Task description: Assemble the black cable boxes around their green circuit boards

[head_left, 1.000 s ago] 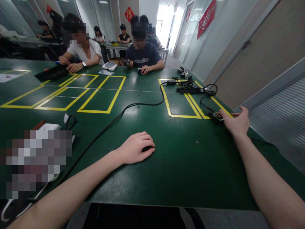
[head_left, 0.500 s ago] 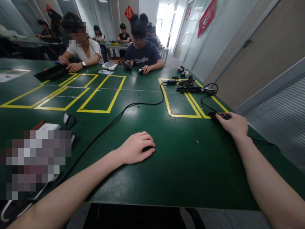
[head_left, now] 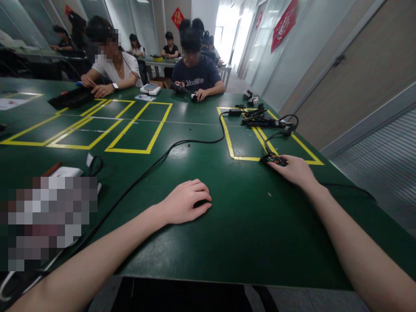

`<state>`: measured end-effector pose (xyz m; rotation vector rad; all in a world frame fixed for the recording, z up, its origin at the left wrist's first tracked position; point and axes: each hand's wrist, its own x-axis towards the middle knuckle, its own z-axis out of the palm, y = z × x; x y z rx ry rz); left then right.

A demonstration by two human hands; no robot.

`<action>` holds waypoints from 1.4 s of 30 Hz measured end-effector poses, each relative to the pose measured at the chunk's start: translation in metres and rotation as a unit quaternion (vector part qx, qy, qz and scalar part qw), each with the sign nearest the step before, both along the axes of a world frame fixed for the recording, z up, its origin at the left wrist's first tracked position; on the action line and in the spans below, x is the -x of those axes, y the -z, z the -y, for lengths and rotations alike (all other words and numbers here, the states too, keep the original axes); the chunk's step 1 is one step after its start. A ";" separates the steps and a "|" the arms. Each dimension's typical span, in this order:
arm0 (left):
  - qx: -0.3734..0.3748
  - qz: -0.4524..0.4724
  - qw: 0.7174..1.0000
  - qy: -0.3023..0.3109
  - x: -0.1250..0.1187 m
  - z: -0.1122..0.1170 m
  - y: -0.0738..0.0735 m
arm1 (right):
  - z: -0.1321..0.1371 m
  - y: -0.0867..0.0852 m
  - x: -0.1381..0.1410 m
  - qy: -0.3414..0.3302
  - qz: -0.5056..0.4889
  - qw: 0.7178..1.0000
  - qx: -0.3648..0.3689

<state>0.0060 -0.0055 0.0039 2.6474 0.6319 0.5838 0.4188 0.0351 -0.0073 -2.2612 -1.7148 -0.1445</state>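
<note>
My left hand (head_left: 186,200) rests on the green table (head_left: 208,234) near its front middle, fingers curled down over a small dark thing I cannot make out. My right hand (head_left: 294,170) lies to the right, fingers closed on a small black device (head_left: 274,160) with coloured marks, which has a black cable running from it. The device sits at the near edge of a yellow-taped rectangle (head_left: 231,149).
A long black cable (head_left: 156,162) crosses the table to a pile of black adapters and cables (head_left: 260,120) at the far right. A white box (head_left: 66,172) lies at left. Two people (head_left: 195,73) sit across the table; others sit behind them.
My right hand closed on the black device and slid it left and nearer along the table. My left hand stayed still.
</note>
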 end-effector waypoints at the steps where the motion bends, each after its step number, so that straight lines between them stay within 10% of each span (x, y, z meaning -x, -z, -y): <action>1: -0.001 0.001 1.000 0.000 0.000 0.000 0.000 | 0.001 -0.001 0.013 -0.027 -0.006 0.999 0.021; 7: 0.000 0.008 1.000 -0.002 0.000 0.000 0.001 | 0.025 -0.006 0.094 -0.260 -0.030 0.965 0.007; 16: -0.024 0.090 0.996 0.010 -0.003 0.008 -0.005 | 0.078 -0.014 0.162 -0.547 -0.059 0.833 0.058; 42: -0.005 -0.044 0.998 -0.046 0.000 0.002 0.004 | 0.066 -0.001 0.162 -0.528 -0.105 0.836 -0.103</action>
